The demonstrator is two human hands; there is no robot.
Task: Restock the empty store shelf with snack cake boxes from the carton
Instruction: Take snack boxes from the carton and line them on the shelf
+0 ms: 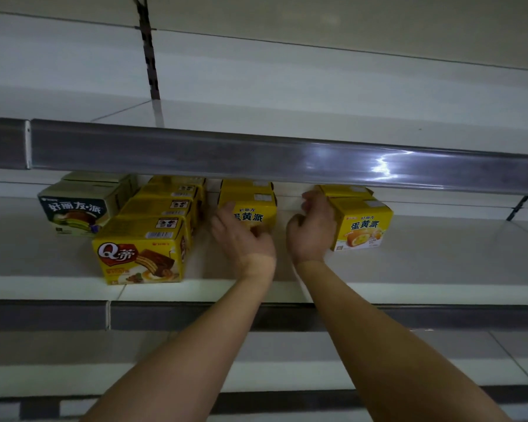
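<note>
On the white middle shelf, four rows of snack cake boxes are seen. At the far left, two pale green boxes are lined up one behind the other. Just beside them, a row of four yellow Q-brand boxes runs from the shelf's front edge toward the back, each touching the next. Further right, two yellow egg-yolk pie boxes are set one behind the other; the front one is touched by the left hand, whose fingers are curled loosely against its front face, though whether it is truly gripped cannot be told. A bare gap of shelf is left between this row and the next. At the right, two more yellow egg-yolk pie boxes stand in line, and the left side of the front one is met by the right hand, fingers curled; a firm hold cannot be confirmed. Above, the grey price rail of the upper shelf is seen crossing the view.
</note>
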